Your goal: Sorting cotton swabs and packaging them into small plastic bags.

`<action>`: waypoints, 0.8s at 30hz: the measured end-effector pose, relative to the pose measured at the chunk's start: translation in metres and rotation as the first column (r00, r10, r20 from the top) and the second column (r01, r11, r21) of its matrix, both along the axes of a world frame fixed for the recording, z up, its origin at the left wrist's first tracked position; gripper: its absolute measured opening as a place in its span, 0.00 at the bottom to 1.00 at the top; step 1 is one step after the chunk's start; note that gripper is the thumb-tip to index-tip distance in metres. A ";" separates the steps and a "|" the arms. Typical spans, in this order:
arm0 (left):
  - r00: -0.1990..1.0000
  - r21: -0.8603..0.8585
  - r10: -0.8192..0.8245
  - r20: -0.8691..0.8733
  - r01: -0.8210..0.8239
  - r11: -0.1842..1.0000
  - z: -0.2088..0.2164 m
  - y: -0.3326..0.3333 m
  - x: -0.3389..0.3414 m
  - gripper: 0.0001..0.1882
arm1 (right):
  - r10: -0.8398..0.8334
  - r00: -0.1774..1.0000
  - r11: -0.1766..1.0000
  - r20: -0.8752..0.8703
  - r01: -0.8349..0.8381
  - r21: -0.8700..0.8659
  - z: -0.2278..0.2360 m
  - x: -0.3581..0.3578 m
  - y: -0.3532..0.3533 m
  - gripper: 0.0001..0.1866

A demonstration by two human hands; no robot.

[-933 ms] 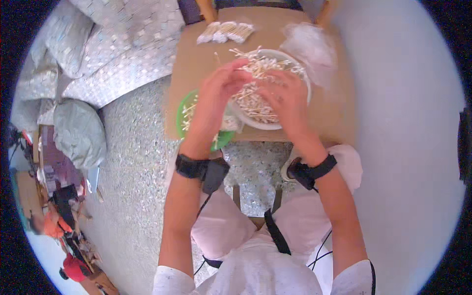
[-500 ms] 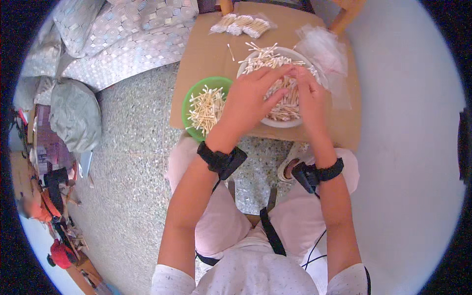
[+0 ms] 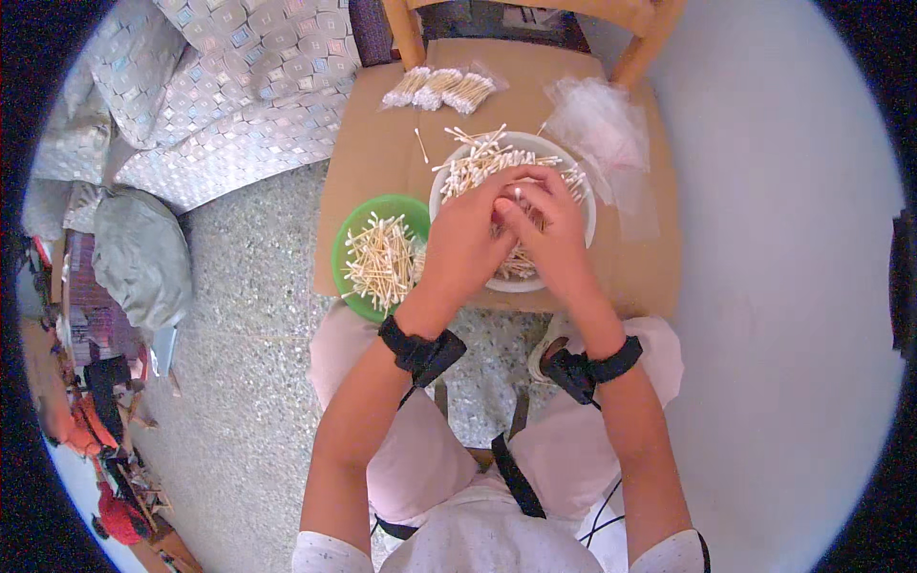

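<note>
A white bowl [image 3: 590, 222] heaped with cotton swabs [image 3: 478, 164] stands on a cardboard-covered chair seat. Over it, my left hand [image 3: 470, 237] and my right hand [image 3: 554, 237] come together with curled fingers. A white swab tip shows where the fingers meet, so the hands close round cotton swabs; how many is hidden. To the left of my left hand sits a green bowl [image 3: 340, 250] with a loose pile of wooden-stemmed cotton swabs [image 3: 382, 263]; a bit of clear plastic shows at its right side.
Packed bundles of swabs [image 3: 439, 88] lie at the seat's back, with a single swab [image 3: 421, 145] nearer. Clear plastic bags [image 3: 602, 124] are at the right. Behind rises the wooden chair back [image 3: 635, 57]. A patterned cloth [image 3: 258, 105] hangs at left; a pale wall stands right.
The view has shifted, so the seat and bowls sit lower in it. My fingers, spread and reaching over the white bowl before, have drawn in and curled together.
</note>
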State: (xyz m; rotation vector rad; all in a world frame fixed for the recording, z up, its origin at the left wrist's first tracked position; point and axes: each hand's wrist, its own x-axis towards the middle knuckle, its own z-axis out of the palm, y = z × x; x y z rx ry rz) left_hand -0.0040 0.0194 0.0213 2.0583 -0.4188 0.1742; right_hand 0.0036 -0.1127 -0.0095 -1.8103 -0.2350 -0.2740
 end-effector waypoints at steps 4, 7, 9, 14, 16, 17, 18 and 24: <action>0.983 -0.149 0.059 -0.176 -0.086 0.985 -0.002 -0.002 0.002 0.22 | 0.018 0.994 0.998 0.108 -0.011 -0.060 0.016 0.001 0.003 0.10; 0.956 0.161 0.058 0.289 -0.109 0.981 0.000 0.006 0.010 0.21 | -0.020 0.994 1.000 0.105 0.018 0.017 0.020 0.002 0.004 0.10; 0.925 0.145 0.028 0.380 -0.090 0.985 0.008 0.013 0.013 0.17 | -0.027 0.993 0.998 0.117 0.020 0.055 0.019 0.002 0.006 0.09; 0.998 -0.035 0.060 0.020 -0.059 0.998 0.014 0.032 0.012 0.10 | -0.042 0.999 0.968 0.001 0.041 0.248 0.013 0.000 0.001 0.07; 0.996 -0.108 0.052 -0.077 -0.061 0.992 0.015 0.033 0.010 0.09 | 0.005 0.999 0.964 -0.034 0.004 0.266 0.015 -0.002 0.001 0.07; 0.995 -0.183 0.046 -0.086 -0.061 0.981 0.012 0.034 0.009 0.08 | 0.055 0.996 0.958 -0.067 -0.034 0.286 0.017 -0.003 0.002 0.07; 0.995 -0.257 0.040 -0.095 -0.063 0.964 0.010 0.034 0.008 0.08 | 0.056 0.996 0.957 -0.067 -0.034 0.287 0.019 -0.005 0.003 0.07; 0.950 -0.530 -0.117 -0.289 -0.057 0.846 0.012 0.028 0.005 0.07 | 0.178 0.984 0.976 -0.025 -0.180 -0.126 0.027 -0.012 0.006 0.10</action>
